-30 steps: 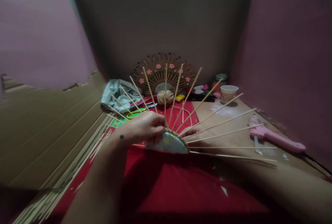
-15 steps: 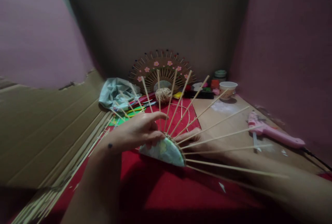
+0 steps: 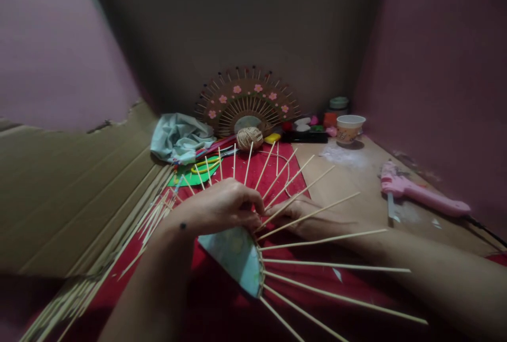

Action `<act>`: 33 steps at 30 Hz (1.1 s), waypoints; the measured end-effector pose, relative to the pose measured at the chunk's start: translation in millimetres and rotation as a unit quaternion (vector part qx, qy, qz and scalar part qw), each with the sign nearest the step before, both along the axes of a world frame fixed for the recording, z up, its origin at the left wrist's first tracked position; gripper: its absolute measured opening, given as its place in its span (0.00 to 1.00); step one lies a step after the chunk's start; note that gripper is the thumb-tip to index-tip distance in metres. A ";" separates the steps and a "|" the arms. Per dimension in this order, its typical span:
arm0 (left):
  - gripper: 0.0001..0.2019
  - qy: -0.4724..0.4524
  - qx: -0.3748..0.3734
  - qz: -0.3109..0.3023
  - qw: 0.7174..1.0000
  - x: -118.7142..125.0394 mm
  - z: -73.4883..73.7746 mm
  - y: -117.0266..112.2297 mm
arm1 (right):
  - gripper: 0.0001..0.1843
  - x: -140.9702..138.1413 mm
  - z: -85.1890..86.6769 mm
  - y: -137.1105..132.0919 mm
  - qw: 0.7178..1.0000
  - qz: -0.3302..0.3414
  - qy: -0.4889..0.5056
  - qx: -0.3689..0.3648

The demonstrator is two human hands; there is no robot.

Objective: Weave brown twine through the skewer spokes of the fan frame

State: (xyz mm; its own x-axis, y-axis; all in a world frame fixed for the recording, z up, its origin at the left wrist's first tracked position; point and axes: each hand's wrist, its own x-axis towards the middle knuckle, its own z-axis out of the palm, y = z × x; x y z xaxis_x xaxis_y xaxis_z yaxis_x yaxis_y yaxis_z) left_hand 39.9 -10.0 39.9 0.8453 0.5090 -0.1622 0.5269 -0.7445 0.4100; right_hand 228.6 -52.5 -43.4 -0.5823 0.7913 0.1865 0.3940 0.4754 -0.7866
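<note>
A half-round, pale blue-green piece [image 3: 233, 257] has several thin wooden sticks [image 3: 336, 265] fanning out from its curved edge, with twine woven along that edge. My left hand [image 3: 227, 207] lies over the top of the piece, thumb and fingers pinched at the base of the sticks. Behind the sticks, my right hand [image 3: 293, 212] reaches in from the right, its fingertips meeting the left ones at the woven edge. What exactly lies between the fingertips is too small to make out.
A finished fan with pink flowers [image 3: 245, 101] leans on the back wall behind a twine ball [image 3: 249, 138]. Yellow-handled scissors [image 3: 206, 165] and a blue cloth [image 3: 180, 136] lie left. On the right are a paper cup [image 3: 350, 129] and a pink glue gun [image 3: 423, 194]. Loose sticks [image 3: 148, 220] line the cardboard.
The stick frame has turned clockwise and tipped, its sticks now lower and its flat edge more slanted. My left fingers have curled from a stretched forefinger into a pinch, near my right fingertips.
</note>
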 end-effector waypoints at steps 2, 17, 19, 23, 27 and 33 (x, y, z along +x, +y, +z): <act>0.07 0.011 0.016 0.008 1.000 2.0 -2.7 -1.9 | 0.12 -0.1 0.6 0.0 1.000 -0.004 -0.019 0.011; 0.07 0.049 0.106 0.029 0.993 5.5 -15.5 -16.7 | 0.19 2.9 -1.0 -0.3 0.999 -0.017 -0.027 0.035; 0.08 0.019 0.110 0.054 0.992 6.4 -7.9 -13.7 | 0.18 2.6 -3.1 0.6 0.999 -0.033 0.017 0.007; 0.09 -0.097 0.163 0.136 0.972 12.6 9.9 -11.5 | 0.16 -0.5 -4.4 3.2 0.969 -0.066 0.203 -0.128; 0.09 -0.182 0.228 0.198 0.936 24.2 17.0 -12.7 | 0.13 1.3 -1.9 5.3 0.956 -0.054 0.256 -0.134; 0.08 -0.245 0.256 0.228 0.907 34.3 21.7 -4.6 | 0.15 6.5 -0.1 -2.1 0.983 -0.085 0.130 0.103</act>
State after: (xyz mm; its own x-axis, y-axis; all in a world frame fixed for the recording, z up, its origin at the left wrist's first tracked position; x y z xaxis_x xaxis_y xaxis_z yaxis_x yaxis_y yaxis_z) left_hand 74.2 -14.6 61.6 0.4350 0.7256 0.5331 0.6753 -0.6546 0.3399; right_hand 235.1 -54.6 -43.5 -0.3572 0.8028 0.4774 0.2804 0.5798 -0.7650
